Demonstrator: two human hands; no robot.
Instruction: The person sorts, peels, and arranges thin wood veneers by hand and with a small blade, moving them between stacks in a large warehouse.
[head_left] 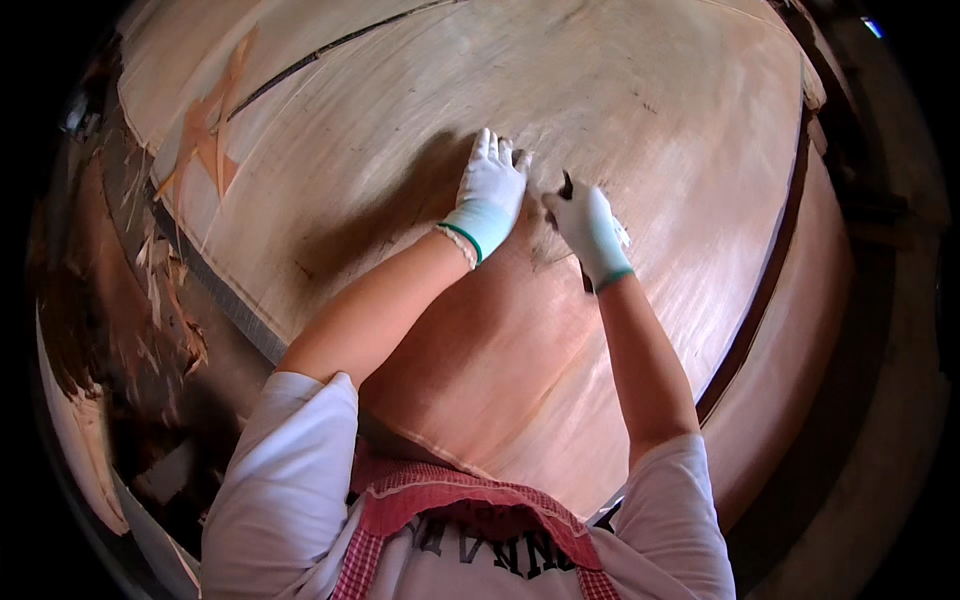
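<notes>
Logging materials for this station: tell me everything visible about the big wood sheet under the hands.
The wood sheet looks like veneer: pale tan, redder toward the near end, with streaky grain and small dark marks. It lies fairly flat, filling mid-view. The gloved left hand is palm-down over it; the gloved right hand, holding a dark object, is to that hand's right. Whether either presses on the sheet is unclear.

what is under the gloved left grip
Pale wood sheet shows all around the left grip, with a shadow on the wood to its left. The palm and the patch directly beneath are covered, so I can't tell whether anything else lies there.
</notes>
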